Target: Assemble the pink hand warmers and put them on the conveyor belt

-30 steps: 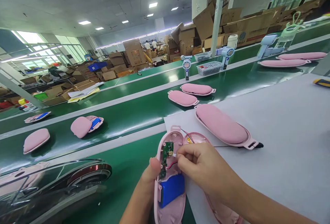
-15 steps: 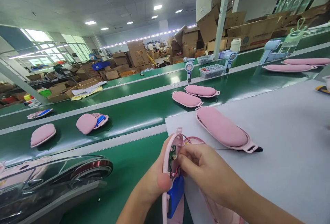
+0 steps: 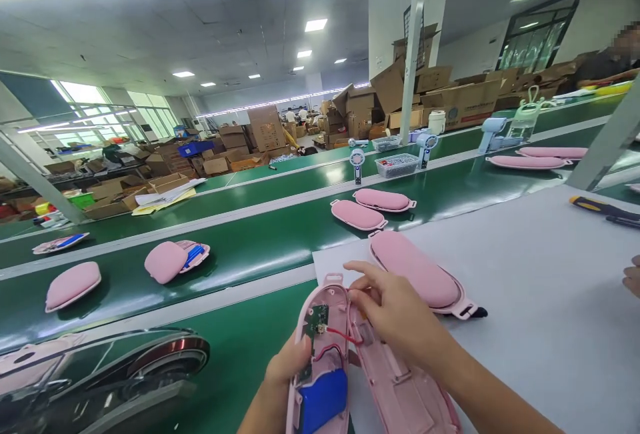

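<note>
My left hand (image 3: 285,371) is closed round a pink casing half (image 3: 301,334), thumb over its left rim. Inside it sit a green circuit board (image 3: 319,317) and a blue battery pack (image 3: 324,399). Red wires (image 3: 345,334) run from the board across to a second pink casing half (image 3: 400,381), lying open beside the first. My right hand (image 3: 387,297) pinches this second half at its upper end with thumb and a bent finger, another finger stretched forward. A closed pink casing (image 3: 417,267) with a strap loop lies just beyond my right hand.
More pink casings (image 3: 359,214) lie along the green conveyor (image 3: 260,241). A screwdriver (image 3: 600,206) rests on the white sheet (image 3: 530,274) at right, near another person's hand (image 3: 633,276). A metal post (image 3: 607,134) rises at right. Something clear and dark (image 3: 150,367) stands at lower left.
The left casing half has turned to face me, showing its inside. My right hand has left the board's connector and moved to the second half's upper edge. The view has shifted right.
</note>
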Tool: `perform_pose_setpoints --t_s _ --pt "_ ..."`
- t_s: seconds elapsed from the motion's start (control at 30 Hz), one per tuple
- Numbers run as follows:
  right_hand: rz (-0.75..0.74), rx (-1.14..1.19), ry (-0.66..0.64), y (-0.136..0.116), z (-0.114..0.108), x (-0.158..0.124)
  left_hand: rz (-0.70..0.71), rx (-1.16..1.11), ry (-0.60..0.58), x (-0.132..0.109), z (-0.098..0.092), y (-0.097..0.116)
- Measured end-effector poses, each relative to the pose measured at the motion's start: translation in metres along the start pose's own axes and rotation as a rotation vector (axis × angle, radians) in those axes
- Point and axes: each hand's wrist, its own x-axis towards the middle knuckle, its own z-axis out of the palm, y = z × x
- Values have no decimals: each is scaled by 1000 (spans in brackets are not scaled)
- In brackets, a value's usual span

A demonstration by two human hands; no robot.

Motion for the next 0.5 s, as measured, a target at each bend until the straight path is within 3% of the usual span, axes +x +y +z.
perform_pose_setpoints --t_s 0.13,0.3,0.4,0.5 --pt "51 303 102 -5 3 -3 -21 12 -96 6 -16 1" --pt "160 366 -55 -16 0 -11 -6 -25 -197 1 -11 -6" --pt "149 361 -158 -19 4 -15 12 -35 -209 -4 -2 -8" --pt "64 301 -166 -18 11 -18 15 -22 -165 -7 5 -7"
